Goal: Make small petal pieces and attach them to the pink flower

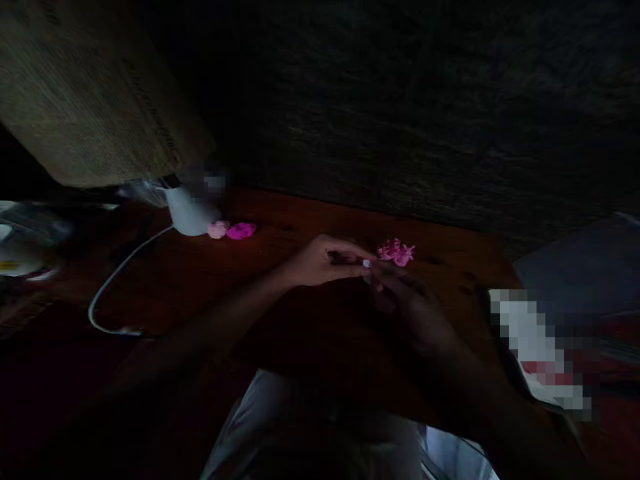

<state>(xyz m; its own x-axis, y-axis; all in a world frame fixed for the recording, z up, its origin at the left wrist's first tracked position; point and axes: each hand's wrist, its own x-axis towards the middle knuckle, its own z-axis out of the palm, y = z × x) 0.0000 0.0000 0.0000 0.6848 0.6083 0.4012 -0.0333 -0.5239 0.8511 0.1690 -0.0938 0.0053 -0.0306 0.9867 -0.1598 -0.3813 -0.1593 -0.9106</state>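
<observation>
The scene is very dark. My left hand [320,260] is curled, its fingers pinched around a tiny white thing [367,264] over the reddish wooden table [280,220]. My right hand [405,300] lies in shadow just right of it, its fingertips meeting the left hand's at that white thing. A crumpled pink piece [396,252] lies on the table right behind the fingertips. Two more small lumps, a pale pink lump [218,229] and a magenta lump [241,231], lie farther left.
A white device [189,210] with a white cable [115,280] stands at the back left under a tan woven panel [90,93]. A dark wall runs behind the table. A grey sheet [580,267] and blurred papers [540,353] lie at the right.
</observation>
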